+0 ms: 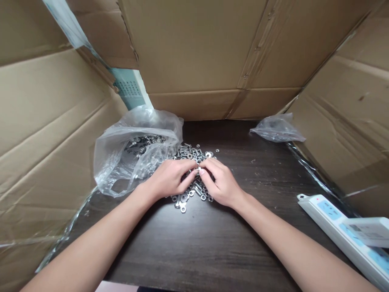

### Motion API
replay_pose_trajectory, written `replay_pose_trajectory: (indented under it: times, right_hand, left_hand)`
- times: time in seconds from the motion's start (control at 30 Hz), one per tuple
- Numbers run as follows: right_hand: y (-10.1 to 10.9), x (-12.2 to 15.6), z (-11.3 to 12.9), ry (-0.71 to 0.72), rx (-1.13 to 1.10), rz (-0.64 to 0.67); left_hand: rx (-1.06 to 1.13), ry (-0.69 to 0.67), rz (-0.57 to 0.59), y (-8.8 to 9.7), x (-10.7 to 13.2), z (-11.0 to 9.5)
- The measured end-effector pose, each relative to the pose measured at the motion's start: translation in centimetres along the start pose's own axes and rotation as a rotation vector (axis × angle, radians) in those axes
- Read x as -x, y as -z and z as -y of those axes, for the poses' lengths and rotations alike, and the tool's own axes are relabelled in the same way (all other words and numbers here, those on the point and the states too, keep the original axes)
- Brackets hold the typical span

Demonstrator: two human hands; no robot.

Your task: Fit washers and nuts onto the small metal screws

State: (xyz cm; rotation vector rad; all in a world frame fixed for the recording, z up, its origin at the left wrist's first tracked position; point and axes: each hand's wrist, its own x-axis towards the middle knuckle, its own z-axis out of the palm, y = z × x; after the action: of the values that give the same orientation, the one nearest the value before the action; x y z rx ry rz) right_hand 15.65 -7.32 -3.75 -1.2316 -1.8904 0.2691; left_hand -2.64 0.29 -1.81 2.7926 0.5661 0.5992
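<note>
My left hand (170, 178) and my right hand (220, 182) meet fingertip to fingertip over a pile of small metal screws, nuts and washers (194, 156) on a dark wooden table (212, 243). Between the fingertips of both hands sits one small silvery metal piece (199, 169), pinched from both sides. Part of the pile is hidden under my hands. Left of my left hand lies an open clear plastic bag (133, 150) with more metal hardware inside.
Cardboard walls (194, 52) enclose the table on the left, back and right. A second crumpled clear bag (276, 129) lies at the back right. A white power strip (337, 227) with a white box on it lies at the right front edge.
</note>
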Motion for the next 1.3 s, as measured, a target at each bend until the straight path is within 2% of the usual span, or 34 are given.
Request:
replay_pose_trajectory:
  times: [0.5, 0.87, 1.3]
  right_hand:
    - [0.14, -0.17, 0.07, -0.053, -0.059, -0.001]
    - [-0.15, 0.19, 0.14, 0.038, 0.148, -0.032]
    - [0.03, 0.05, 0.29, 0.069, 0.219, 0.049]
  left_hand:
    - [-0.061, -0.031, -0.022, 0.01, 0.05, -0.08]
    - [0.003, 0.044, 0.012, 0.53, 0.05, -0.11]
    - [0.021, 0.048, 0.033, 0.39, 0.11, -0.21]
